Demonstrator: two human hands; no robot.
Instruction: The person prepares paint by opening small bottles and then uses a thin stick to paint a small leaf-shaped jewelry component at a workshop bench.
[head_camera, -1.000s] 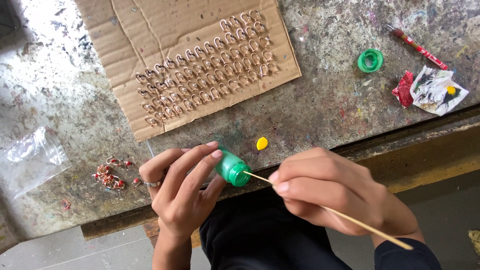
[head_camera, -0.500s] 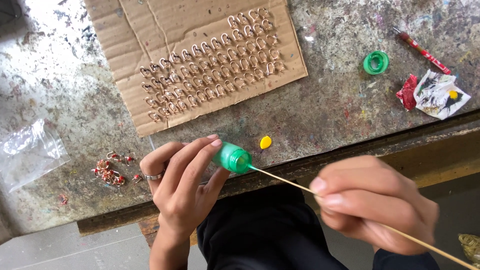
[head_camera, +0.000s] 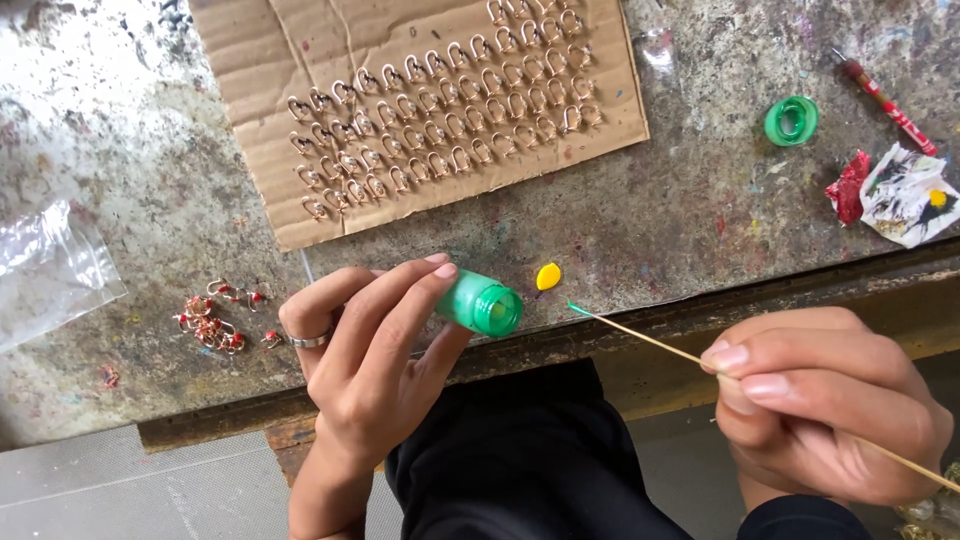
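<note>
The thin wooden stick (head_camera: 650, 338) has come out of the small green bottle (head_camera: 480, 303): a moment ago its tip sat at the bottle's mouth, and now it hangs just clear of it, a dab of green paint on the point. The stick looks freshly loaded with colour.

The left hand (head_camera: 365, 350) keeps its grip clenched around the bottle, which lies tilted with its open mouth turned to the right, held just over the near edge of the bench (head_camera: 700, 200). The right hand (head_camera: 810, 400), past that edge and above the lap, pinches the stick between thumb and fingers.

On the worn, paint-stained bench, a sheet of cardboard (head_camera: 300, 40) at the far edge carries rows of small copper-coloured hooks (head_camera: 440, 110). A yellow blob of paint (head_camera: 548, 276) sits near the bottle. A green cap (head_camera: 791, 120), a red-tipped tool (head_camera: 885, 100) and a crumpled stained paper (head_camera: 905, 195) lie toward the right end; a clear plastic bag (head_camera: 45, 265) and a few red-painted pieces (head_camera: 215, 320) lie toward the left. Below the bench, grey floor shows.
</note>
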